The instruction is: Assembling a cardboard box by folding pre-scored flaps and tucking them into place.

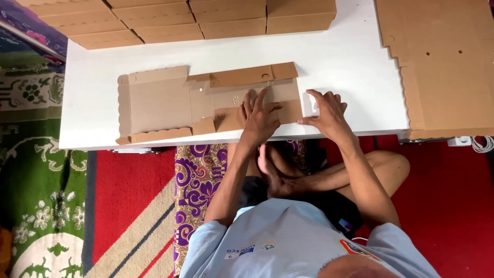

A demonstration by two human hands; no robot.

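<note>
The person sat cross-legged on a patterned rug [198,180] at a low white table [339,67], both arms reaching forward over its near edge. The left hand [259,119] lay flat with fingers spread, pressing down on the right part of a flat cardboard box blank [159,103] that rested unfolded near the table's front edge. The right hand [328,116] was open too, gripping nothing, its fingertips touching the blank's right end and the tabletop just beside it. Farther right, a stack of larger flat cardboard sheets [447,67] covered that end of the table. Along the far edge stood rows of folded cardboard boxes [206,20], packed side by side.
</note>
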